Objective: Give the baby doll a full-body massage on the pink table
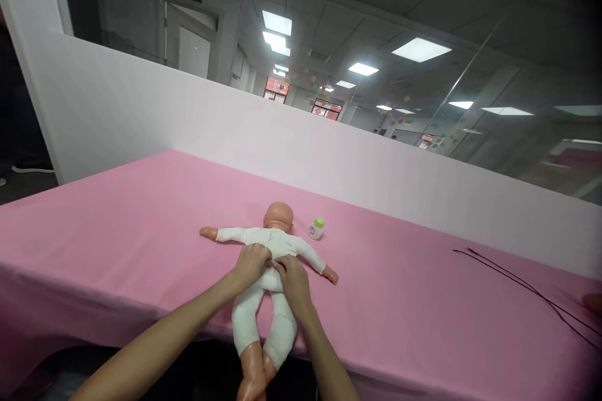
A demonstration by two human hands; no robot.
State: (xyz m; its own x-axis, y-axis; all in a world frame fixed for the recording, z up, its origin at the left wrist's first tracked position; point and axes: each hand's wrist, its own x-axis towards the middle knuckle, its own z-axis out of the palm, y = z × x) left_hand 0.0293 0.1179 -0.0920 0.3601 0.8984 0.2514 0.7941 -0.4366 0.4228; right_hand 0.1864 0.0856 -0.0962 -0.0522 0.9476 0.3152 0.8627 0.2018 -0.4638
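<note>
A baby doll with a white cloth body and bare plastic head, hands and feet lies face down, its arms spread and its lower legs past the table's front edge. My left hand rests on the left side of its back, fingers curled in and pinching at the cloth. Close beside it, my right hand does the same on the right side. The fingertips of both hands nearly meet at the middle of the lower back; what lies between them is partly hidden. A small white jar with a green lid stands right of the doll's head.
A pink cloth covers the table. Thin black cables run across its right side, near a brownish object cut off by the frame. Behind stands a low white wall with glass above. A dark shoe shows at far left.
</note>
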